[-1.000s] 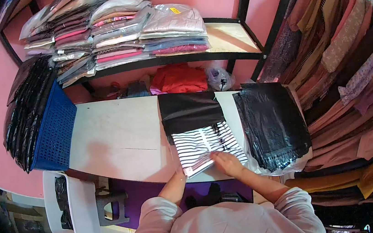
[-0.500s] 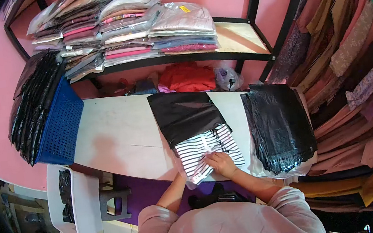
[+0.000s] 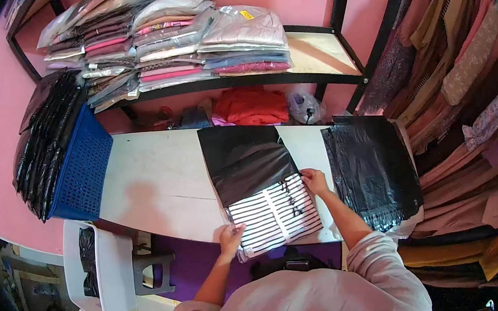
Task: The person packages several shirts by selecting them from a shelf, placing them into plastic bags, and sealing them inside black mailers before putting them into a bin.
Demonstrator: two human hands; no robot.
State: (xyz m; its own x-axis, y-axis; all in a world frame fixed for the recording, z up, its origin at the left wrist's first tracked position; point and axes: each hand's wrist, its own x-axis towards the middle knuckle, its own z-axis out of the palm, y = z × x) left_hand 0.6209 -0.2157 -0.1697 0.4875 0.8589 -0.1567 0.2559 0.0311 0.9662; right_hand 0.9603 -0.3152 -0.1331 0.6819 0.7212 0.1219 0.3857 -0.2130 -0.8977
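A folded black-and-white striped garment (image 3: pixel 262 218) in clear plastic lies at the table's front edge, its upper part inside or under a black plastic bag (image 3: pixel 246 156). My left hand (image 3: pixel 231 238) is closed on the lower left side of the clear plastic, beside the stripes. At the right, my right hand (image 3: pixel 313 180) pinches the edge of the black bag, near the upper right corner of the striped garment.
Black bags (image 3: pixel 374 172) are stacked on the table (image 3: pixel 154 185) at the right. A blue basket (image 3: pixel 81 168) of black packages stands left, above a white bin (image 3: pixel 111 269). Wrapped clothes (image 3: pixel 169 48) fill the back shelf; garments (image 3: pixel 469 93) hang at the right.
My right hand has moved from the middle of the stripes up and right to the bag's edge. My left hand has come into view at the lower left, and the stripes lie flatter.
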